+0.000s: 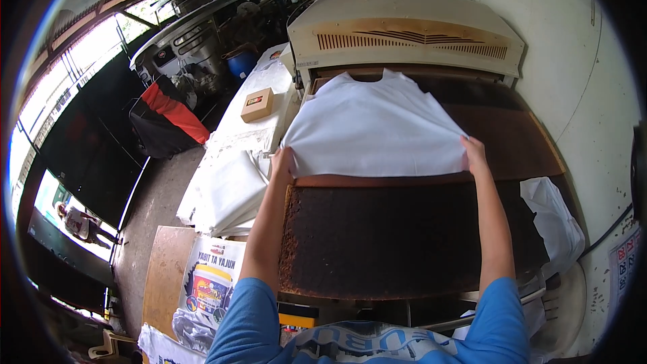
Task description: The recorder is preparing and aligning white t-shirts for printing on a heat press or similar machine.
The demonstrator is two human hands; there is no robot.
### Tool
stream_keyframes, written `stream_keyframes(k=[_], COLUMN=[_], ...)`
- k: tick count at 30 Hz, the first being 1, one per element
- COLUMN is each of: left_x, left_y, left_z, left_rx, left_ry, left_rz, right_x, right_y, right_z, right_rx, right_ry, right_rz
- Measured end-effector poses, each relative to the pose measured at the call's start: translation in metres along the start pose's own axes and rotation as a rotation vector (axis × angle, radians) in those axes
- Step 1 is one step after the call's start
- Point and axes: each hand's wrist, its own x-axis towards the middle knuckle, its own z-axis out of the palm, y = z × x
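Observation:
A plain white shirt (377, 128) is spread between my two hands over the brown conveyor belt (519, 136) of a large dryer. Its neckline end lies toward the machine's opening, and the near edge is pulled fairly straight. My left hand (284, 164) is closed on the near left corner of the cloth. On the near right corner, my right hand (474, 154) grips the fabric with the fingers curled around it. Both arms reach forward over the dark near part of the belt (404, 236). Beneath the shirt, the belt is hidden.
The beige dryer hood (404, 27) with vents stands ahead. Left of it, a white table (226, 136) bears a small cardboard box (257, 105) and folded white cloth (232, 192). A printed shirt (214, 280) lies at lower left. White fabric (554, 219) hangs at the belt's right edge, beside the wall.

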Motion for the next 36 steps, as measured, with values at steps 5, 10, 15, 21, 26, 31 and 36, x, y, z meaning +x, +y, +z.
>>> stream_keyframes(k=[5, 10, 15, 21, 26, 31, 36], left_x=[-0.024, -0.082, -0.140, -0.178, -0.181, -0.221, -0.273], left_y=[-0.087, -0.106, -0.089, -0.080, -0.094, -0.093, -0.075], left_z=[-0.047, -0.038, -0.052, -0.062, -0.074, -0.096, -0.073], left_rx=[0.070, 0.519, 0.498, 0.497, 0.684, 0.832, 0.644], left_ry=[0.037, 0.097, 0.092, 0.072, 0.024, 0.028, -0.066], left_rz=[-0.012, 0.191, 0.451, 0.520, 0.496, 0.533, 0.554], right_x=[-0.056, -0.105, -0.130, -0.146, -0.156, -0.211, -0.323], right_y=[0.047, 0.068, 0.060, 0.054, 0.066, 0.040, 0.032], right_z=[0.013, -0.017, -0.039, -0.054, -0.062, -0.075, -0.128], right_rx=[-0.470, -0.675, -0.709, -0.731, -0.933, -0.824, -0.708], right_ry=[0.100, 0.204, 0.251, 0.247, 0.346, 0.273, 0.421], right_rz=[-0.021, -0.254, -0.248, -0.234, -0.308, -0.426, -0.451])
